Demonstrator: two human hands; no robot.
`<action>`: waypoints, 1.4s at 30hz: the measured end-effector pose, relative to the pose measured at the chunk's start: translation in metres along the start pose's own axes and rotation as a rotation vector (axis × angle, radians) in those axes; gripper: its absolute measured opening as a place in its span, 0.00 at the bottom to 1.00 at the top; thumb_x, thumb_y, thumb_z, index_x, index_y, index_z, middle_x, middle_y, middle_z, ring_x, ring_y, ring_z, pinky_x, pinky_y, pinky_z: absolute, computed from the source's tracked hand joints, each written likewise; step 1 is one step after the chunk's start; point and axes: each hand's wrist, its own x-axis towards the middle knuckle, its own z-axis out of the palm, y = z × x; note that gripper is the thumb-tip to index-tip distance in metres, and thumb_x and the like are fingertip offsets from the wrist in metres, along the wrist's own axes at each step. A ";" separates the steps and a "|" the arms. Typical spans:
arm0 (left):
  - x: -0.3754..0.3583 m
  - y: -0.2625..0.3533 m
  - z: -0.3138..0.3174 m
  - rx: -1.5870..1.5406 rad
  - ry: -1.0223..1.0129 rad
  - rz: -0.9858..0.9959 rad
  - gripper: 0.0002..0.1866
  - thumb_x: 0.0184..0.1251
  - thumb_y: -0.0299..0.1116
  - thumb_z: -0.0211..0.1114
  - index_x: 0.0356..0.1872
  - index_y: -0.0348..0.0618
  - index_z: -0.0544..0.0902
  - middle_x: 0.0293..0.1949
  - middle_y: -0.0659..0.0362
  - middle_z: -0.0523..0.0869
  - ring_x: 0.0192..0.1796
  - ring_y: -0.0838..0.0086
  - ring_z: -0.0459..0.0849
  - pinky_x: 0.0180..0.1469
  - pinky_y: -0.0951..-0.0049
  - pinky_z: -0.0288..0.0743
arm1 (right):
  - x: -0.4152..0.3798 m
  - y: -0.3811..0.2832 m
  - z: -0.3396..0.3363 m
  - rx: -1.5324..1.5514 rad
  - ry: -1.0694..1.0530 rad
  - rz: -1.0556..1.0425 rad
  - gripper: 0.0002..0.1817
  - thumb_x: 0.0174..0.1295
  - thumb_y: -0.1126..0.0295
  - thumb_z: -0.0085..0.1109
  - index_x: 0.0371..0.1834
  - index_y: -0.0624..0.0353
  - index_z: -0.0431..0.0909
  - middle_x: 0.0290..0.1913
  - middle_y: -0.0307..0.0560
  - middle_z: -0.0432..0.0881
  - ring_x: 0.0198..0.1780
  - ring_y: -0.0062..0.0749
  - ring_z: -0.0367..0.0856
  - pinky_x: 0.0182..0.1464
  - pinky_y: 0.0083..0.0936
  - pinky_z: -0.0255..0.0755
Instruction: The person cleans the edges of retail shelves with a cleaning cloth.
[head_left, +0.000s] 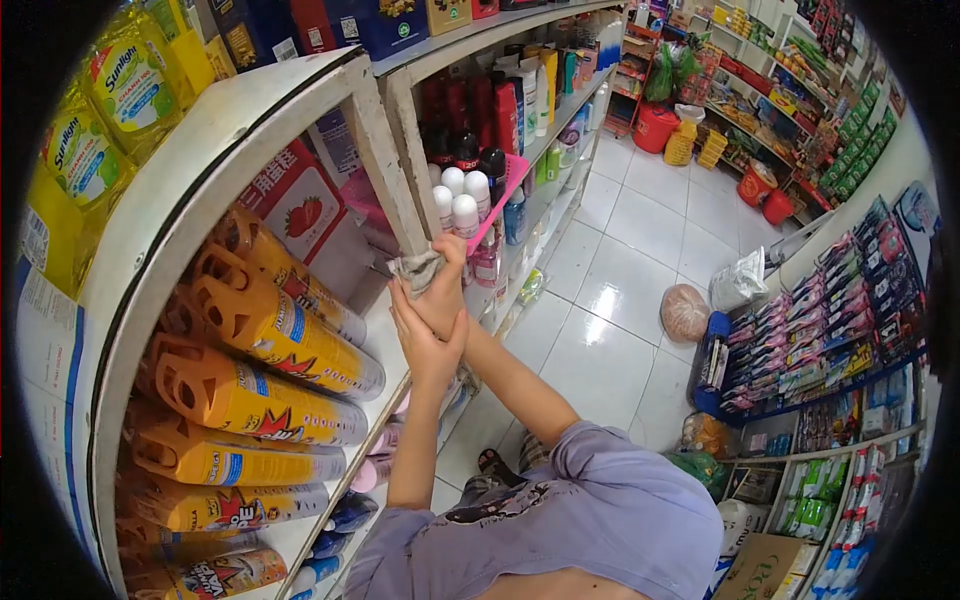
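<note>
My right hand (448, 288) is closed on a crumpled grey cloth (414, 268) and presses it against the white upright post (392, 170) between two shelf bays. My left hand (424, 340) lies just below it, fingers stretched up along the right wrist, with its fingertips near the cloth. Both forearms reach out from my purple shirt (600, 510). Orange spray cans (270, 330) lie stacked on the shelf left of the hands. White-capped roll-on bottles (458, 195) stand just right of the post.
Yellow Sunlight pouches (105, 110) sit on the top shelf at the left. Dark red bottles (480, 110) and a pink tray (500, 200) fill the bay beyond. A white-tiled aisle (620, 260) has filled bags (686, 310) on it, and sachet racks (830, 320) line the right.
</note>
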 end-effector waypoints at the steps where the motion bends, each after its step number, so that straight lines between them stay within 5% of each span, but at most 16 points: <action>1: -0.002 -0.001 0.000 0.001 0.005 0.001 0.44 0.40 0.36 0.63 0.57 0.30 0.46 0.56 0.37 0.53 0.59 0.47 0.52 0.59 0.57 0.44 | -0.001 0.000 -0.001 -0.005 0.004 -0.009 0.35 0.30 0.78 0.62 0.43 0.58 0.50 0.38 0.54 0.58 0.40 0.42 0.60 0.45 0.31 0.55; 4: -0.008 -0.003 0.002 0.076 -0.011 0.011 0.44 0.42 0.33 0.63 0.57 0.30 0.44 0.56 0.39 0.53 0.59 0.52 0.53 0.58 0.63 0.47 | -0.013 0.005 -0.003 -0.013 -0.017 0.036 0.34 0.31 0.77 0.62 0.43 0.61 0.51 0.39 0.57 0.59 0.40 0.48 0.61 0.42 0.33 0.59; 10: -0.037 -0.032 0.015 0.158 -0.065 -0.077 0.44 0.42 0.41 0.62 0.56 0.28 0.46 0.56 0.35 0.52 0.60 0.48 0.49 0.60 0.55 0.40 | -0.056 0.022 -0.017 -0.082 -0.118 0.114 0.35 0.32 0.72 0.64 0.43 0.62 0.51 0.39 0.59 0.60 0.42 0.50 0.61 0.44 0.37 0.57; 16: -0.047 -0.042 0.018 0.334 -0.099 -0.072 0.45 0.42 0.43 0.62 0.55 0.27 0.47 0.55 0.35 0.55 0.60 0.49 0.50 0.59 0.54 0.41 | -0.076 0.027 -0.022 -0.015 -0.075 0.203 0.33 0.33 0.73 0.63 0.43 0.61 0.53 0.40 0.50 0.57 0.43 0.36 0.58 0.48 0.28 0.54; 23: -0.048 -0.026 0.011 0.267 -0.141 -0.089 0.46 0.42 0.43 0.61 0.56 0.26 0.45 0.56 0.36 0.52 0.61 0.49 0.48 0.60 0.55 0.41 | -0.075 0.022 -0.020 0.066 -0.085 0.421 0.37 0.33 0.74 0.64 0.46 0.64 0.49 0.41 0.53 0.57 0.45 0.38 0.58 0.49 0.30 0.53; 32: 0.070 0.072 -0.032 0.079 0.238 0.353 0.45 0.39 0.37 0.64 0.57 0.31 0.47 0.56 0.40 0.52 0.58 0.48 0.52 0.58 0.58 0.47 | 0.110 -0.062 0.017 0.101 0.149 -0.096 0.37 0.35 0.78 0.58 0.50 0.66 0.48 0.45 0.52 0.57 0.48 0.38 0.58 0.53 0.28 0.53; 35: 0.097 0.104 -0.052 0.020 0.242 0.399 0.45 0.37 0.34 0.65 0.56 0.31 0.47 0.53 0.42 0.55 0.56 0.51 0.56 0.58 0.63 0.49 | 0.150 -0.093 0.020 0.103 0.148 -0.038 0.37 0.33 0.79 0.57 0.49 0.66 0.48 0.42 0.51 0.56 0.46 0.36 0.58 0.51 0.27 0.52; 38: 0.097 0.103 -0.053 0.038 0.211 0.398 0.44 0.38 0.34 0.64 0.56 0.31 0.48 0.52 0.42 0.55 0.56 0.52 0.56 0.57 0.63 0.50 | 0.148 -0.096 0.020 0.170 0.139 0.032 0.36 0.33 0.79 0.57 0.49 0.65 0.49 0.42 0.51 0.56 0.44 0.36 0.58 0.51 0.27 0.52; 42: 0.077 0.072 -0.036 -0.111 0.180 0.372 0.44 0.39 0.34 0.63 0.56 0.31 0.47 0.53 0.42 0.55 0.57 0.52 0.55 0.58 0.62 0.48 | 0.117 -0.064 0.021 0.022 0.174 -0.142 0.37 0.32 0.79 0.58 0.48 0.66 0.48 0.43 0.53 0.57 0.46 0.41 0.59 0.52 0.30 0.53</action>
